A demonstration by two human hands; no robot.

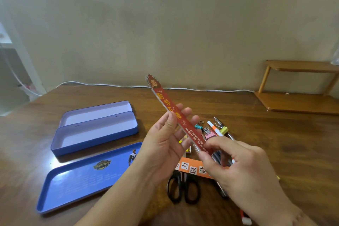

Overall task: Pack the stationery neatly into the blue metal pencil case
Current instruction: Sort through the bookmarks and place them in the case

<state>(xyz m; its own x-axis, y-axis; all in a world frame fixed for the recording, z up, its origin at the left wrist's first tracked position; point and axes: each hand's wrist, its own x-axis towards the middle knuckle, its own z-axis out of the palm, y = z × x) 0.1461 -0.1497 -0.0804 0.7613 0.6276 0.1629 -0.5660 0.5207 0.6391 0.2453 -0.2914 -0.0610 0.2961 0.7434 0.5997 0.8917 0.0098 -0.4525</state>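
**Red ruler held in both hands above the stationery pile**

Red ruler [176, 113] is off the table, gripped at two spots. Left hand [165, 141] holds the middle: thumb on the near edge, fingers curled behind the far side. Right hand [233, 163] pinches the lower end between thumb and fingertips. Long axis runs diagonal, cartoon-head end up and away to the left, other end down toward the right hand. Printed face toward the camera.

Blue metal pencil case [95, 130] sits open on the wooden table [275, 143], left of the hands, well apart from the ruler. Two shallow trays side by side, long axes roughly left-right, tilted slightly up to the right. Both trays look bare inside. Separate blue lid [78, 180] lies nearer, inside face up, just beside the case.

Pile under and right of the hands: black scissors [183, 189], orange card [192, 168], binder clips [209, 134], pens [216, 130], partly hidden by the hands.

Wooden shelf [300, 88] far right at the table's back edge. White cable [201, 89] runs along the wall.
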